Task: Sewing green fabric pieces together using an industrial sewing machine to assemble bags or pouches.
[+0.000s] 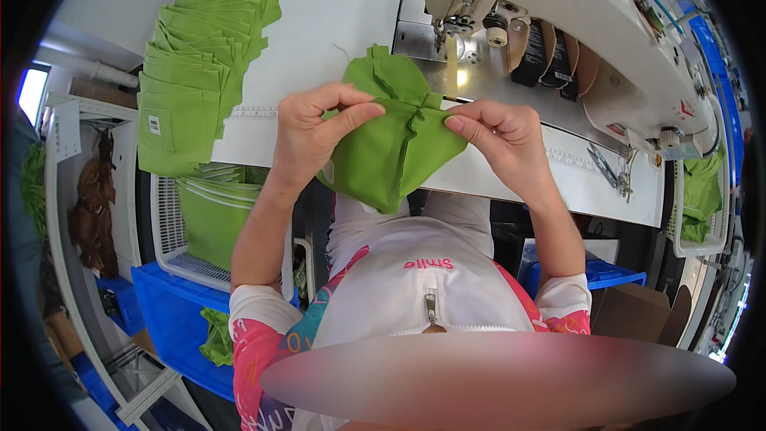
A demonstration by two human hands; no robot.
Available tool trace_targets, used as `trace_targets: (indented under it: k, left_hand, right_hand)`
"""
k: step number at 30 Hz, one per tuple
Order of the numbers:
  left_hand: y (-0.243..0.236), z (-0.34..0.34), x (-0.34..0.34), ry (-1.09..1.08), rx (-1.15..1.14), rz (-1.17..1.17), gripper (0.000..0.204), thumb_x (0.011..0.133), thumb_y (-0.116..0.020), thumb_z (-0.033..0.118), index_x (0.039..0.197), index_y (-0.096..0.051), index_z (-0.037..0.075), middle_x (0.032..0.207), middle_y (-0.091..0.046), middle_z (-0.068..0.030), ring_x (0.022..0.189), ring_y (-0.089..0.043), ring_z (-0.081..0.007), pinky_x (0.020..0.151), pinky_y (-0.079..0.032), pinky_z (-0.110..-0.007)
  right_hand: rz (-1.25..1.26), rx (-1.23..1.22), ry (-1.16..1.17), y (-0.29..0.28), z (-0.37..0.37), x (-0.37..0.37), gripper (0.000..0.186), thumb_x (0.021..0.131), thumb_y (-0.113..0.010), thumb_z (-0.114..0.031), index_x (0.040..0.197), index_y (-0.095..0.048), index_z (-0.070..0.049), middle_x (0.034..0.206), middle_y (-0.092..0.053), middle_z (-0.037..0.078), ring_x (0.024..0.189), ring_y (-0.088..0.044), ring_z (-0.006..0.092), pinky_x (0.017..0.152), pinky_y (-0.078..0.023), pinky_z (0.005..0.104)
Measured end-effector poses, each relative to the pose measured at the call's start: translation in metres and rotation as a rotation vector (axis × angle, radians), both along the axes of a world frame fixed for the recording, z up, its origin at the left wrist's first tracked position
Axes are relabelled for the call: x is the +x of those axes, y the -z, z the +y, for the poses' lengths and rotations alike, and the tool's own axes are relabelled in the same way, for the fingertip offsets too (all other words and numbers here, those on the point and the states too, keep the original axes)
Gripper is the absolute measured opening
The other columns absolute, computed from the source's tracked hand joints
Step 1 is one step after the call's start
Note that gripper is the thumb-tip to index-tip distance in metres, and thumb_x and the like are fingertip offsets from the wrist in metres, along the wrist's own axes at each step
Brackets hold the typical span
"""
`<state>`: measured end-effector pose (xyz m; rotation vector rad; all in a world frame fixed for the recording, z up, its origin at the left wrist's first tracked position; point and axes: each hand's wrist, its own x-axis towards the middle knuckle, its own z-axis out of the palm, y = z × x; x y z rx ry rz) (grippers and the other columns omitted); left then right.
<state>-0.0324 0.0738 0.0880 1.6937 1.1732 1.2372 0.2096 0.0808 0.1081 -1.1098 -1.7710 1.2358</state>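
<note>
A green fabric piece [371,152] with a seam down its middle hangs between my hands over the table's front edge. My left hand [323,124] pinches its upper left edge between thumb and fingers. On the other side of the seam, my right hand [495,136] pinches the upper right edge the same way. The far part of the cloth lies on the white table, just in front of the sewing machine's needle area [443,36]. What kind of garment part it is, I cannot tell.
A fanned stack of green cut pieces [199,72] covers the table's left side. The sewing machine [606,40] fills the far right. Small metal snips [602,164] lie at right. Below left stand a white basket [166,223] of green panels and a blue bin [171,327].
</note>
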Motion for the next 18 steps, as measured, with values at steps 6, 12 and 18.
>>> trace_targets:
  k: [6, 12, 18]
  left_hand:
    - [0.003, -0.001, -0.058, 0.058, -0.325, -0.101, 0.013, 0.084, -0.064, 0.003, 0.095, -0.066, -0.004, 0.082, -0.064, 0.0006, 0.076, -0.055, -0.0047, 0.068, -0.043, -0.019]
    - [-0.100, -0.015, -0.081, -0.209, -0.137, 0.542, 0.014, 0.087, -0.055, 0.007, 0.095, -0.066, 0.004, 0.084, -0.062, -0.0036, 0.083, -0.057, -0.0118, 0.084, -0.043, -0.029]
    - [-0.007, 0.096, -0.017, 0.112, 0.595, 1.340, 0.005, 0.082, -0.059, 0.014, 0.078, -0.063, 0.012, 0.081, -0.058, -0.0034, 0.091, -0.057, -0.0204, 0.101, -0.030, -0.050]
  right_hand:
    - [0.004, 0.297, -0.087, 0.002, 0.007, -0.039, 0.014, 0.083, -0.064, -0.007, 0.094, -0.066, 0.002, 0.077, -0.067, 0.015, 0.064, -0.064, 0.0227, 0.057, -0.049, 0.0294]
    - [-0.003, 0.982, -0.146, 0.012, -0.004, -0.123, 0.029, 0.077, -0.063, 0.001, 0.105, -0.057, -0.003, 0.071, -0.061, 0.011, 0.068, -0.063, 0.0277, 0.065, -0.052, 0.0343]
    - [-0.253, 0.835, 0.000, 0.080, 0.007, -0.090, 0.036, 0.070, -0.060, 0.002, 0.107, -0.057, 0.001, 0.085, -0.065, 0.012, 0.082, -0.065, 0.0273, 0.070, -0.054, 0.0348]
